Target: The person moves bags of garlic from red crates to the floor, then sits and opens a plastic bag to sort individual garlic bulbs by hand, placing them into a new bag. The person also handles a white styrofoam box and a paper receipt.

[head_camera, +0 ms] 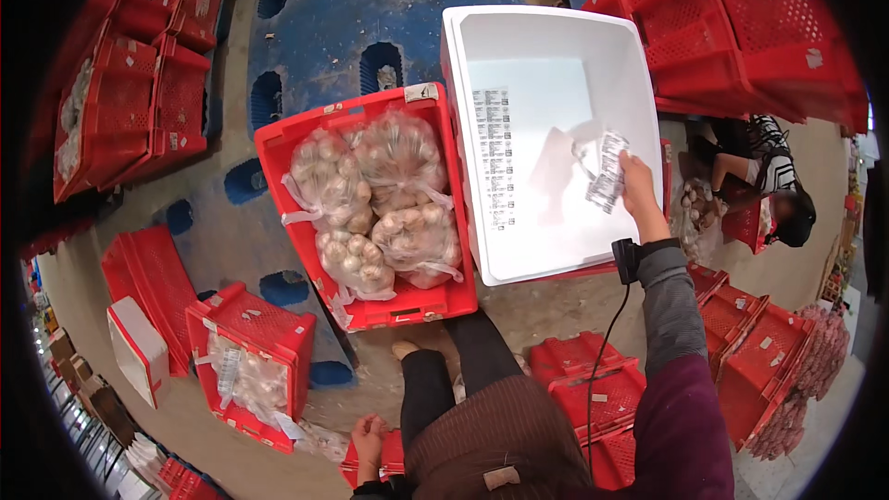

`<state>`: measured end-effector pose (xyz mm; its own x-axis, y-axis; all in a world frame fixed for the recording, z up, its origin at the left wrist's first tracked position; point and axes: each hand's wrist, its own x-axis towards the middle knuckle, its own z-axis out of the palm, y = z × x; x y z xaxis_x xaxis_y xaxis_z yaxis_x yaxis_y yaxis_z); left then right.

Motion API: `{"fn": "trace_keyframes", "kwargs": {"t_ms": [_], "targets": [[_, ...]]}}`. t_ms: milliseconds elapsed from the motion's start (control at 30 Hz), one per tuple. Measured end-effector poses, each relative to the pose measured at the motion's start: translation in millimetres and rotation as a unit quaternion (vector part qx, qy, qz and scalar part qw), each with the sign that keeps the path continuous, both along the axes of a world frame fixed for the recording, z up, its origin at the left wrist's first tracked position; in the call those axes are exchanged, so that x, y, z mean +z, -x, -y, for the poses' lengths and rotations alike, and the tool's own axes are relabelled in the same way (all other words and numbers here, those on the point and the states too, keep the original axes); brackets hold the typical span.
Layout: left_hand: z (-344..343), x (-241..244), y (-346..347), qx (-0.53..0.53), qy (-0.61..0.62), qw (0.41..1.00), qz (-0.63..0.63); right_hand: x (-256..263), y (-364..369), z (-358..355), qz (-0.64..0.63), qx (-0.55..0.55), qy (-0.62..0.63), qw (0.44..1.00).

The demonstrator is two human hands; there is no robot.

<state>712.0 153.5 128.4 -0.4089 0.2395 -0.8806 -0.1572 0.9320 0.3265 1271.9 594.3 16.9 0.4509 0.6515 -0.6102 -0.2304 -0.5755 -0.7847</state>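
Observation:
My right hand is inside a white foam box, pinching a strip of printed labels. A longer sheet of printed labels lies in the box along its left side. Left of the box and close against it stands a red plastic crate. In it are several clear plastic bags of garlic bulbs, knotted at the neck. My left hand hangs low by my left side, near a small red crate. Its fingers are curled and I see nothing in them.
A blue plastic pallet with oval holes lies ahead. Stacked red crates stand left, more red crates right. A tilted crate holds bagged garlic with a label. At right a person crouches by a bag. A cable hangs from my right wrist.

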Motion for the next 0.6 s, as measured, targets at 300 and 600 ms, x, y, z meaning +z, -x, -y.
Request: {"fn": "trace_keyframes", "kwargs": {"t_ms": [300, 600], "targets": [[-107.4, 13.4, -55.9, -0.256, -0.133, 0.957, -0.026, 127.6, 67.5, -0.4, 0.004, -0.060, -0.147, 0.987], [-345.3, 72.4, -220.0, -0.405, -0.384, 0.815, 0.156, 193.3, 194.5, 86.1, -0.242, -0.023, -0.099, 0.965]]}}
